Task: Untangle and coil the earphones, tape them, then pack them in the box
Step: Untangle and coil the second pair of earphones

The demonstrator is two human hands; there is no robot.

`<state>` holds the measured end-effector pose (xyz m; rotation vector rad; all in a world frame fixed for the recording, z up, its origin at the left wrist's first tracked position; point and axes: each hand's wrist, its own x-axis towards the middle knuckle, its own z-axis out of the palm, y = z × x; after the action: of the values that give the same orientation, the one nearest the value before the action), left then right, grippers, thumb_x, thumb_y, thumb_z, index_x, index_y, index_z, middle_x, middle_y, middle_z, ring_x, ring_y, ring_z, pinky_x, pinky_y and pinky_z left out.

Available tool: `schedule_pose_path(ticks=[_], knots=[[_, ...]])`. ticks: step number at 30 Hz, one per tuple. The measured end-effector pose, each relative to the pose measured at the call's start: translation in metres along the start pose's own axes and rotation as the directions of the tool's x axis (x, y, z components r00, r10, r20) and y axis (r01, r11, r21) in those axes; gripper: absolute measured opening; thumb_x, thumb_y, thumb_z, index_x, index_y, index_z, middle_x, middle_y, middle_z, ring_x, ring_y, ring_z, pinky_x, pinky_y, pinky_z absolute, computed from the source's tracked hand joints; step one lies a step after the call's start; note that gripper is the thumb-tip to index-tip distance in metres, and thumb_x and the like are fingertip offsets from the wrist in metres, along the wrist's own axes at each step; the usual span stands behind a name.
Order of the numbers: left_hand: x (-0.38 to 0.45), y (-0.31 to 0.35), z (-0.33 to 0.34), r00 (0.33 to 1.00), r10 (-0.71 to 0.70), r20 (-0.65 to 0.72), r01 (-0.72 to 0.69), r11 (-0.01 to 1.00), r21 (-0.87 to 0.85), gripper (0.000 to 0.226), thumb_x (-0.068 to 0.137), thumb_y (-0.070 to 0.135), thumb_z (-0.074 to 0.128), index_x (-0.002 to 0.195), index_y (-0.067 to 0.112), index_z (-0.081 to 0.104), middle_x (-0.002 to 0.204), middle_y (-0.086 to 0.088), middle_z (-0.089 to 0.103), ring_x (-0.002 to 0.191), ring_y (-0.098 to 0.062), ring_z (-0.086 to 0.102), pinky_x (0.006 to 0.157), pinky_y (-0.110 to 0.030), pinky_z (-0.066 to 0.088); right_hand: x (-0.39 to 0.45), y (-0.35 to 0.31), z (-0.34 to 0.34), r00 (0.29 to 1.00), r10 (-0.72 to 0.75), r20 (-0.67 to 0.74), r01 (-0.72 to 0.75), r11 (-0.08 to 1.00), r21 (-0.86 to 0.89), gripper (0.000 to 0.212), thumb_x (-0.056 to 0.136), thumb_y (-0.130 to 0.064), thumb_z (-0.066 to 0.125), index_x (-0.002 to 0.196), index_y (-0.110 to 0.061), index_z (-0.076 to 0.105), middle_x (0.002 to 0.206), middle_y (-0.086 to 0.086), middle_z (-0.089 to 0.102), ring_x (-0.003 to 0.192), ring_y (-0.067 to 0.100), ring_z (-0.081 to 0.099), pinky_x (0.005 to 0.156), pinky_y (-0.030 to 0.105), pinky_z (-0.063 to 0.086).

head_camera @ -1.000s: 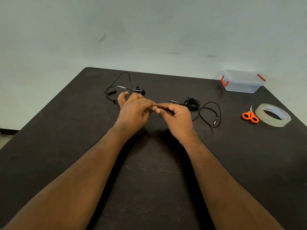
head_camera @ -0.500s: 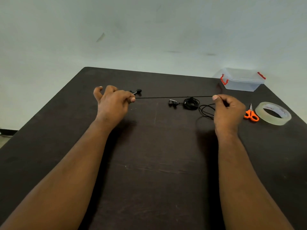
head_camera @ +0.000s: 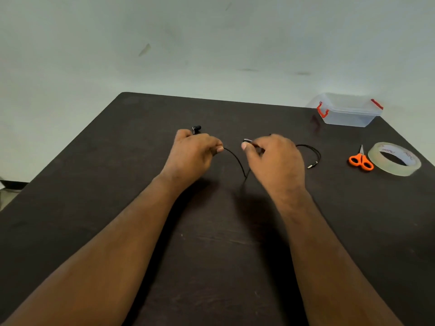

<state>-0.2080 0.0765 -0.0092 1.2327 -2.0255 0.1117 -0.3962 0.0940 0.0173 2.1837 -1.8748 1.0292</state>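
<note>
Clear plastic box [head_camera: 348, 114], red latches, at far right of counter [head_camera: 117, 184]; contents not discernible. Left hand [head_camera: 191, 154] and right hand [head_camera: 275, 158] fingers pinch black earphone cable [head_camera: 236, 161], slack between them.

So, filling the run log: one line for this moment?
left hand: pinches cable | right hand: pinches cable | cable slack | box: shut

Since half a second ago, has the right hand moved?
Yes. The right hand has swung left, away from the scissors and toward the left hand, slackening the cable.
</note>
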Motion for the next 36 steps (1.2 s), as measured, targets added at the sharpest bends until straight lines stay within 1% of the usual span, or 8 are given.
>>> schedule_pose_path(ticks=[2, 5, 7, 10, 13, 19, 29, 36], knots=[[0.002, 0.007, 0.0, 0.998, 0.027, 0.054, -0.022, 0.996, -0.092, 0.007, 0.089, 0.008, 0.064, 0.088, 0.008, 0.071, 0.076, -0.004, 0.068, 0.07, -0.023, 0.062, 0.071, -0.039, 0.048, -0.004, -0.009, 0.007, 0.995, -0.084, -0.049, 0.093, 0.966, 0.24, 0.02, 0.091, -0.031, 0.061, 0.096, -0.016, 0.074, 0.085, -0.001, 0.063, 0.082, 0.016, 0.057, 0.068, 0.026, 0.042], [0.001, 0.013, 0.0, 0.997, 0.06, 0.046, -0.053, 0.989, -0.139, 0.012, 0.086, -0.001, 0.059, 0.088, 0.003, 0.07, 0.075, -0.009, 0.064, 0.07, -0.024, 0.059, 0.063, -0.033, 0.047, -0.011, -0.02, 0.021, 0.98, 0.019, 0.197, -0.139, 0.774, 0.617, 0.028, 0.091, -0.018, 0.064, 0.118, -0.015, 0.068, 0.112, -0.006, 0.067, 0.099, 0.006, 0.063, 0.09, 0.018, 0.049], [-0.001, 0.014, 0.001, 0.997, 0.066, 0.044, -0.058, 0.985, -0.165, 0.015, 0.085, -0.004, 0.057, 0.09, 0.002, 0.07, 0.075, -0.009, 0.064, 0.069, -0.021, 0.059, 0.063, -0.033, 0.048, -0.012, -0.02, 0.03, 0.96, 0.077, 0.269, -0.249, 0.674, 0.696, 0.028, 0.088, -0.016, 0.068, 0.116, -0.015, 0.069, 0.108, -0.004, 0.07, 0.091, 0.005, 0.067, 0.085, 0.02, 0.052], [-0.002, 0.008, -0.001, 0.996, 0.068, 0.06, -0.057, 0.983, -0.175, 0.016, 0.086, -0.002, 0.06, 0.092, 0.006, 0.071, 0.075, -0.008, 0.065, 0.07, -0.02, 0.06, 0.064, -0.037, 0.05, -0.004, -0.011, 0.029, 0.973, 0.043, 0.226, -0.189, 0.707, 0.682, 0.022, 0.081, -0.019, 0.076, 0.102, -0.015, 0.076, 0.093, -0.009, 0.074, 0.091, -0.008, 0.063, 0.084, 0.003, 0.04], [0.0, 0.002, -0.004, 0.996, 0.072, 0.059, -0.062, 0.986, -0.155, 0.008, 0.086, 0.008, 0.067, 0.091, 0.009, 0.072, 0.077, -0.005, 0.068, 0.071, -0.018, 0.062, 0.065, -0.036, 0.052, 0.001, -0.001, 0.025, 0.978, -0.013, 0.207, -0.125, 0.759, 0.639, 0.012, 0.075, -0.021, 0.08, 0.086, -0.017, 0.078, 0.078, -0.015, 0.072, 0.082, -0.002, 0.067, 0.1, 0.023, 0.043], [0.001, -0.018, -0.016, 0.999, -0.03, 0.04, 0.034, 0.992, -0.121, 0.013, 0.089, 0.025, 0.066, 0.091, 0.015, 0.074, 0.082, 0.001, 0.07, 0.075, -0.015, 0.065, 0.07, -0.039, 0.056, 0.013, 0.031, 0.018, 0.99, 0.104, 0.097, -0.142, 0.802, 0.58, 0.009, 0.078, -0.019, 0.078, 0.079, -0.027, 0.076, 0.073, -0.02, 0.066, 0.071, -0.006, 0.062, 0.068, 0.008, 0.043], [-0.001, -0.038, -0.022, 0.998, -0.064, -0.008, 0.064, 0.994, 0.087, 0.014, 0.091, 0.033, 0.063, 0.09, 0.023, 0.073, 0.08, 0.006, 0.072, 0.073, -0.016, 0.064, 0.085, -0.04, 0.042, 0.019, 0.068, 0.008, 0.982, 0.185, -0.031, -0.146, 0.858, 0.493, 0.003, 0.08, -0.016, 0.075, 0.079, -0.019, 0.074, 0.077, -0.008, 0.067, 0.069, -0.006, 0.059, 0.067, 0.004, 0.041], [-0.008, -0.059, -0.026, 0.975, -0.17, -0.143, 0.189, 0.973, 0.134, 0.012, 0.094, 0.025, 0.061, 0.091, 0.025, 0.072, 0.084, 0.007, 0.071, 0.073, 0.002, 0.035, 0.074, -0.019, 0.016, 0.02, 0.101, -0.004, 0.91, 0.383, -0.157, -0.269, 0.835, 0.479, 0.002, 0.084, -0.021, 0.07, 0.083, -0.02, 0.072, 0.08, 0.001, 0.069, 0.069, 0.011, 0.059, 0.071, 0.032, 0.053]])
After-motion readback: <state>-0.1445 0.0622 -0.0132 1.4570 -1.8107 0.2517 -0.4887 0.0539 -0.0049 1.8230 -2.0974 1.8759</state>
